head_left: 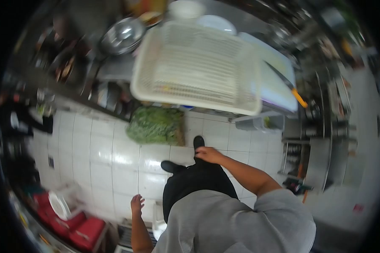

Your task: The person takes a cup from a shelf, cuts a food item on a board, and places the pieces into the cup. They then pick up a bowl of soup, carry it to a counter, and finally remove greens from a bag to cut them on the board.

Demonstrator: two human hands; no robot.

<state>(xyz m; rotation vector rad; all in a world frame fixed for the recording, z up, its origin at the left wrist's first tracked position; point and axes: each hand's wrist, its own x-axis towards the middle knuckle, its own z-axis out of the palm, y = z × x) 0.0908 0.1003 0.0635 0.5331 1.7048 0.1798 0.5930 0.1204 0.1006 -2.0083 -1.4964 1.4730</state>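
My left hand hangs low at my side over the tiled floor, its fingers apart and nothing in it. My right hand is in front of my legs, above one black shoe; its fingers are curled and blurred, and what they hold, if anything, cannot be made out. Beyond both hands, a white perforated basket rests on the counter. To its right lies a knife with a yellow handle, on a pale cutting board.
Leafy greens are on the floor below the counter. Metal bowls stand left of the basket. Red boxes and a white round item are at lower left. Metal shelving stands right; another person is at far left.
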